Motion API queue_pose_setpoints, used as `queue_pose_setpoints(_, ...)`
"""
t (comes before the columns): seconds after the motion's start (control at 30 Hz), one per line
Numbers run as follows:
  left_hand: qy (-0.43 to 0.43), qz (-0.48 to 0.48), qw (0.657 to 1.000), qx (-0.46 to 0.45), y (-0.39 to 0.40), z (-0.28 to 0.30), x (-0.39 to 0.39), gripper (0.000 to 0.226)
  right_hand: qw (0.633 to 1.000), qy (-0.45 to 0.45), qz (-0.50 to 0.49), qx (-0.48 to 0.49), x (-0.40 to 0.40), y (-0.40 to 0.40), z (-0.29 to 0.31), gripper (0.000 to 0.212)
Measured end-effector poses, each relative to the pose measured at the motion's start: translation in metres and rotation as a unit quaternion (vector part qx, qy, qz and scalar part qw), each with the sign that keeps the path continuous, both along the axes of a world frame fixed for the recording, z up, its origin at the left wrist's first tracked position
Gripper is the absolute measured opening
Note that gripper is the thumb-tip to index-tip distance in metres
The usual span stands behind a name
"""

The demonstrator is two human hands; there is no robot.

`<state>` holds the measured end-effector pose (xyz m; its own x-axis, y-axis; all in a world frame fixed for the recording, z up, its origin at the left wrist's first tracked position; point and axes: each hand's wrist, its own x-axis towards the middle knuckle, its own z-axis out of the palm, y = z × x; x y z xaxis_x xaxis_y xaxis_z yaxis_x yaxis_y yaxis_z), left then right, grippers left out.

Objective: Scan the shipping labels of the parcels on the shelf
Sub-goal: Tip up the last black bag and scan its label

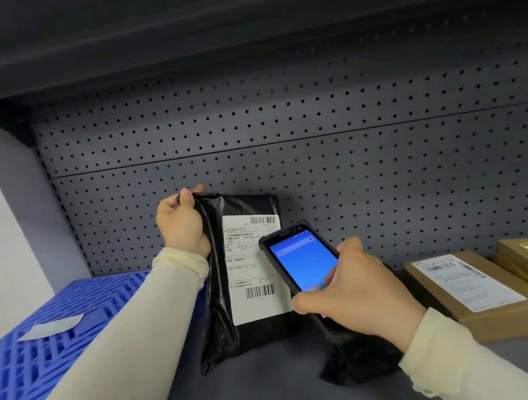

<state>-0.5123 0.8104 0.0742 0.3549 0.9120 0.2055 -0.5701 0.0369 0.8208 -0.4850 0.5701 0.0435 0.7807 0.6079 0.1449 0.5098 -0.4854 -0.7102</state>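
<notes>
Parcel: black crinkled bag, white label.

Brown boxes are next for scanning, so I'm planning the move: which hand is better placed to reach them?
The right hand. It already holds the scanner and sits nearer the brown boxes, which lie to its right on the shelf. The left hand grips the black bag, farther away.

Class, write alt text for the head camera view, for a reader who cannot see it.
A left hand holds a black parcel upright on a grey shelf while the right hand aims a handheld scanner at its white shipping label. Two cardboard parcels lie right, a blue crate left.
</notes>
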Motion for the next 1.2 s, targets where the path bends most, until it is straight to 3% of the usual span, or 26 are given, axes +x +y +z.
queue_pose_setpoints(0.23, 0.029, -0.085, 0.996, -0.019, 0.007, 0.01, -0.006, 0.022, 1.0, 0.005, 0.004, -0.012, -0.001, -0.009, 0.002, 0.065)
queue_pose_setpoints(0.3, 0.019, -0.088, 0.996, -0.026, 0.006, 0.011, -0.006, 0.015, 1.0, 0.01, 0.003, -0.009, -0.001, -0.011, 0.002, 0.064)
queue_pose_setpoints(0.77, -0.057, -0.016, 0.998, -0.024, -0.005, 0.002, 0.003, 0.018, 0.993, 0.109, 0.015, 0.038, -0.003, -0.014, 0.008, 0.055)
queue_pose_setpoints(1.2, -0.078, 0.005, 0.997, -0.025, -0.007, -0.002, 0.0, 0.011, 0.992, 0.124, 0.005, 0.035, -0.003, -0.013, 0.011, 0.055)
